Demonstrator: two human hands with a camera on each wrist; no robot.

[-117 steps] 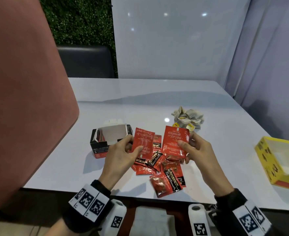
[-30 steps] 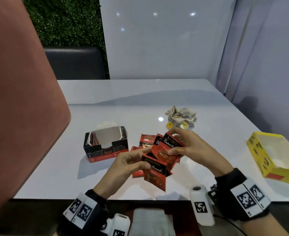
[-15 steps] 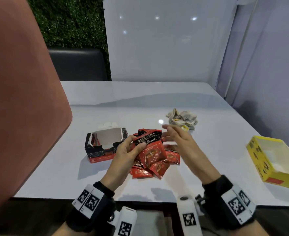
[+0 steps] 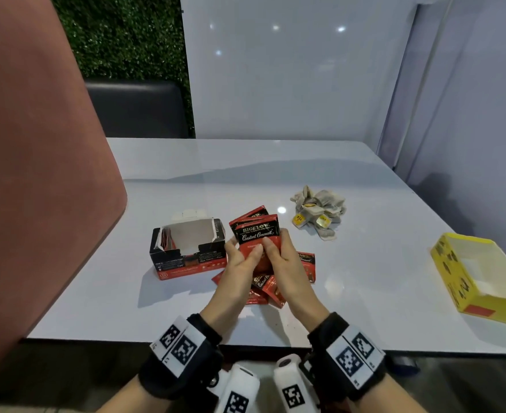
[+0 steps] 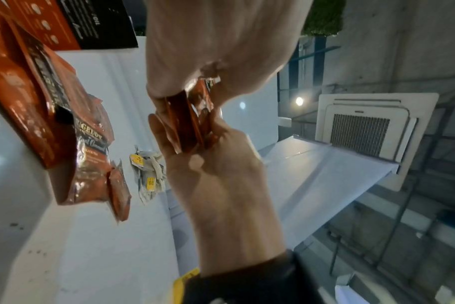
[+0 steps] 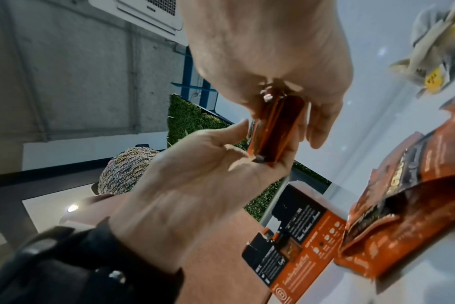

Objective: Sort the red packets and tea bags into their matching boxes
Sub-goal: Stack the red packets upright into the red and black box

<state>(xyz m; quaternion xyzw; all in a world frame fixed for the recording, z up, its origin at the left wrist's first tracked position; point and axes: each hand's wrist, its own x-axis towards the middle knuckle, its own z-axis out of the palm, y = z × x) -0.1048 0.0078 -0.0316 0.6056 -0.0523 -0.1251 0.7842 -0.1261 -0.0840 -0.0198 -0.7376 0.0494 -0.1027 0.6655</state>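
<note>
I hold a small stack of red packets (image 4: pixel 256 234) upright above the table, its black "Constant Comment" label facing me. My left hand (image 4: pixel 246 253) grips the stack's left side and my right hand (image 4: pixel 272 248) grips its right side, thumbs on the front. The wrist views show the stack (image 5: pixel 187 123) (image 6: pixel 273 131) edge-on between both palms. Several loose red packets (image 4: pixel 268 289) lie on the table below my hands. The open red-and-black box (image 4: pixel 186 251) stands just left of my hands. A pile of tea bags (image 4: pixel 318 208) with yellow tags lies behind and to the right.
An open yellow box (image 4: pixel 478 278) sits at the right edge of the white table (image 4: pixel 365 308). A large pink padded panel (image 4: pixel 37 174) rises along the left side. A dark seat stands behind the table's far edge.
Half a second ago only my left hand held the stack and my right hand hovered open beside it. My right hand has since closed on the stack, which now stands upright.
</note>
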